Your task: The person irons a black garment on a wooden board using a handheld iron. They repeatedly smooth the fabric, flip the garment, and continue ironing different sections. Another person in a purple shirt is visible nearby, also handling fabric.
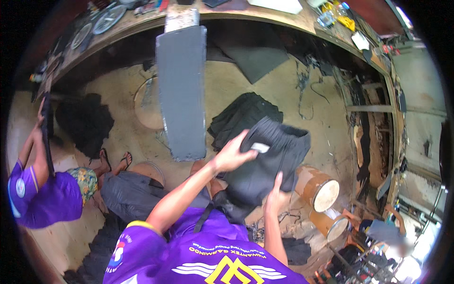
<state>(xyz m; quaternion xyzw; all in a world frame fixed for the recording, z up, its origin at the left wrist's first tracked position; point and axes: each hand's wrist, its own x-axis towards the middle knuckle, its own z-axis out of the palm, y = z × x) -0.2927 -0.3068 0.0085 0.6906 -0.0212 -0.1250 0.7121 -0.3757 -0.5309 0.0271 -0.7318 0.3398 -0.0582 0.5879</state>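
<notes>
Between my hands hang black trousers (265, 165) with a gathered elastic waistband at the top and a small white label near it. My left hand (232, 154) grips them at the left side just below the waistband, by the label. My right hand (276, 196) holds the lower right side, its thumb on the cloth and its other fingers mostly hidden. The lower part of the trousers drops toward my lap. Left of them, a long narrow board (181, 94) with a dark grey top juts out from the workbench. Beyond the trousers lies a pile of black garments (246, 116) on the floor.
The workbench (227, 10) curves across the far side, with bottles (326, 19) at its right. Two brown drum-shaped rolls (309, 182) stand to the right. At left, another person in purple (56, 196) holds dark cloth. Black cloth heaps (85, 123) lie around.
</notes>
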